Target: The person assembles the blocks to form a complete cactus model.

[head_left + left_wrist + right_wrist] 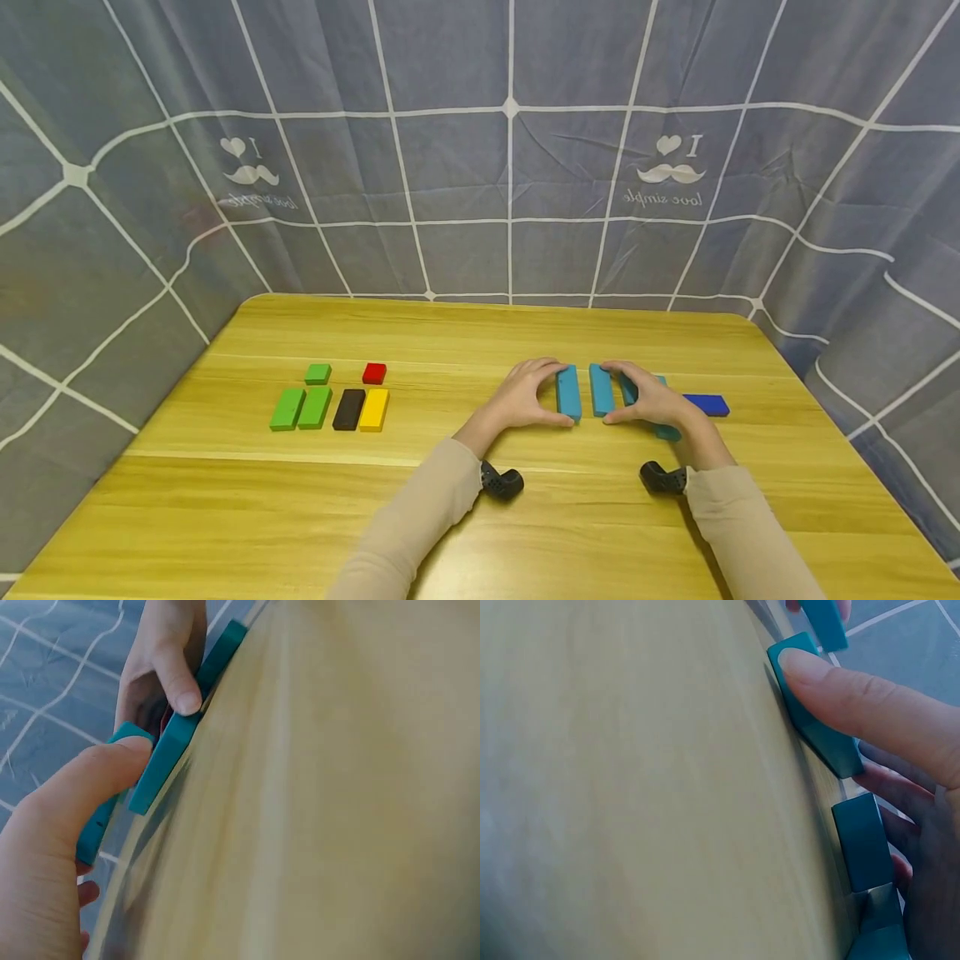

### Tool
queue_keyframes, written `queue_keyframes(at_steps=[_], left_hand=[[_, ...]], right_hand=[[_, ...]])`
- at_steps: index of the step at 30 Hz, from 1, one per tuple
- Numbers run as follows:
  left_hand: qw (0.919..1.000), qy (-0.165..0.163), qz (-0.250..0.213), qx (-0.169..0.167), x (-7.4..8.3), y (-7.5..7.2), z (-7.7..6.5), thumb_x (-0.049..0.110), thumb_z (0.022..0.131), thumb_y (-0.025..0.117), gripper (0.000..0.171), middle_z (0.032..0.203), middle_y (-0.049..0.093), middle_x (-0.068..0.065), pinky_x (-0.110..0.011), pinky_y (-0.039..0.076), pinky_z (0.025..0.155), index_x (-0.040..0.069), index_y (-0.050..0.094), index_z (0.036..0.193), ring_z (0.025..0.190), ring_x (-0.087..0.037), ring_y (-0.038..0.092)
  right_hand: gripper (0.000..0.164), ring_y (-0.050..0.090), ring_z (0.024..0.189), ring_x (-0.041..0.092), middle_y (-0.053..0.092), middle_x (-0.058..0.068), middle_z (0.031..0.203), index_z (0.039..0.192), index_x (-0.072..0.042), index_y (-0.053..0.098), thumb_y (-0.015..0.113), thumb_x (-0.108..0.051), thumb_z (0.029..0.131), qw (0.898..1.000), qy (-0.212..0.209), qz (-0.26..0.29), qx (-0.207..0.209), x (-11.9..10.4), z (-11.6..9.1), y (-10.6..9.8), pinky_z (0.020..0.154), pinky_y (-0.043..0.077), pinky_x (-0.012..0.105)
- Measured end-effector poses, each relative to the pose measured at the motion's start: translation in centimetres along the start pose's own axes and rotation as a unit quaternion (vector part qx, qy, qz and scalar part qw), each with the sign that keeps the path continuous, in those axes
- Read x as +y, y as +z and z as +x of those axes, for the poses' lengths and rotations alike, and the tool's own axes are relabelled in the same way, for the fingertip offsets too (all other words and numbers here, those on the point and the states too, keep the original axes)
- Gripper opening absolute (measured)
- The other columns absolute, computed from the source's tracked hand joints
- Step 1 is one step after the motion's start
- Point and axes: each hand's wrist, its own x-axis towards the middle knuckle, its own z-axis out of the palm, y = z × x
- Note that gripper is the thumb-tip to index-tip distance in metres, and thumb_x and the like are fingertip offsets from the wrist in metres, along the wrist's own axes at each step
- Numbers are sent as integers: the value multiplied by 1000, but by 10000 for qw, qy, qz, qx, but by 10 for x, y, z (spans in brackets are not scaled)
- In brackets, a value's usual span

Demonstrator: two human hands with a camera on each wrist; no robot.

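In the head view my left hand (520, 396) pinches a light blue block (568, 392) by its far and near ends, thumb at the near end. Just to its right, a second light blue block (601, 389) is held the same way by my right hand (651, 400). A narrow gap separates the two blocks, which lie roughly parallel. Further blue blocks (667, 432) sit beside and under my right hand, partly covered by it. In the right wrist view, the thumb presses the end of the held block (821, 727), with another blue block (862, 844) close by.
A dark blue block (707, 406) lies right of my right hand. On the left of the wooden table (247, 517) are several green blocks (287, 409), a black block (348, 409), a yellow block (374, 410) and a small red block (374, 373). A grey curtain (465, 167) hangs behind.
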Motion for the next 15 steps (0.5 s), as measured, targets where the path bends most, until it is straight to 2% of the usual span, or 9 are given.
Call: queue_keyframes(at_steps=[8, 15], left_hand=[[9989, 71, -365, 279, 9, -11, -29, 48, 65, 78, 86, 138, 40, -10, -45, 25, 104, 18, 42, 137, 129, -24, 34], [9973, -113, -595, 419, 14, -16, -62, 47, 64, 78, 85, 139, 40, -9, -49, 29, 101, 20, 43, 136, 129, -24, 33]], right_hand=[[85, 27, 126, 44, 28, 24, 141, 139, -3, 31, 77, -28, 73, 10000, 4, 48, -23, -2, -2, -1, 96, 25, 60], [86, 24, 128, 45, 26, 24, 142, 140, -5, 30, 77, -30, 73, 10000, 22, 20, -68, -3, -2, -1, 96, 24, 61]])
